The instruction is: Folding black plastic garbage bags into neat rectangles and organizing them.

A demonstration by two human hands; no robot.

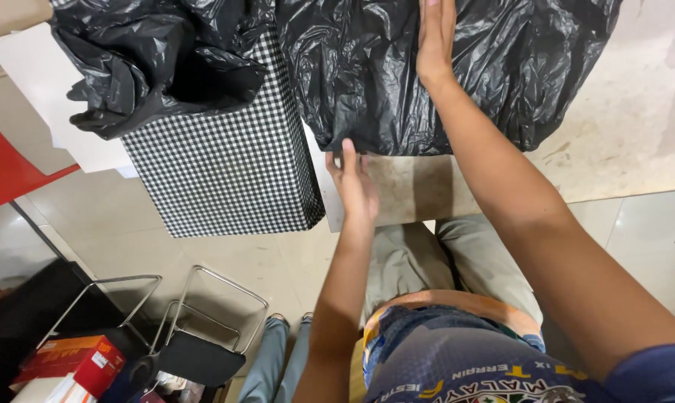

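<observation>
A large crumpled black plastic bag (367, 75) lies on a pale work surface (621, 127) at the top of the head view. My right hand (436, 37) rests flat on the bag, fingers stretched toward the top edge. My left hand (354, 183) is open at the bag's lower edge, fingertips touching the plastic near a flat beige board (416, 186). Neither hand grips anything.
A black-and-white checked box (225, 157) lined with another black bag (143, 60) stands to the left. White sheets (46, 82) lie beside it. Below are a red chair (9, 164), metal-framed chairs (203, 313) and red boxes (76, 362) on the tiled floor.
</observation>
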